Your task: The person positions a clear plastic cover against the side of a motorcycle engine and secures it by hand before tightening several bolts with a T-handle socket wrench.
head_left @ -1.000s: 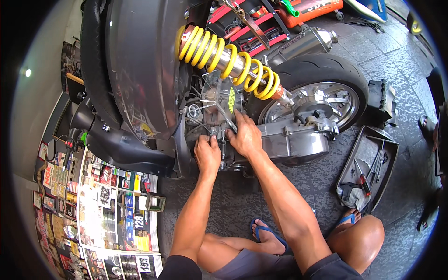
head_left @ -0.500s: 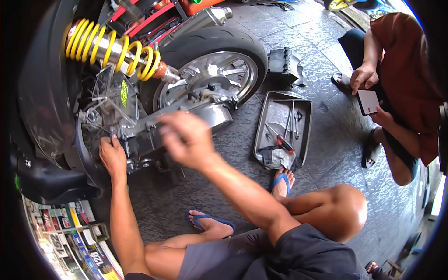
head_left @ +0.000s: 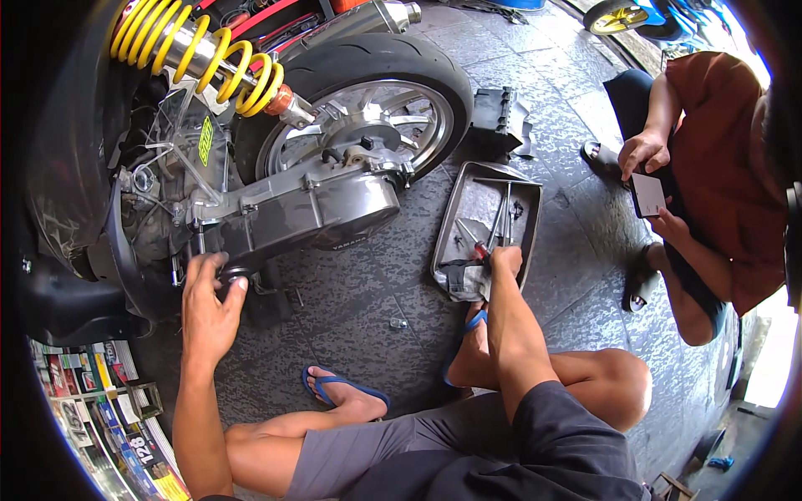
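Observation:
My left hand (head_left: 210,313) is at the underside of the scooter's engine, thumb and fingers apart around a dark round part (head_left: 237,273). Just above the fingertips, a shiny metal rod (head_left: 200,242) stands against the engine case. My right hand (head_left: 505,259) reaches into the grey metal tray (head_left: 439,242), its fingers closed; what they hold is hidden. Beside this hand lie a red-handled screwdriver (head_left: 480,250) and a long T-handle wrench (head_left: 506,204). A crumpled grey-black cloth or bag (head_left: 464,280) fills the tray's near end.
Ahead are the rear wheel (head_left: 458,92) and a yellow-spring shock absorber (head_left: 200,58). A black plastic box (head_left: 497,121) stands beyond the tray. At right, a person (head_left: 710,167) crouches with a phone (head_left: 647,196). Packaged goods (head_left: 109,409) line the lower left.
My right hand has swung from beside the engine to the tray at right. My left hand has slid off the metal rod to its lower end, fingers now spread. The view has shifted slightly.

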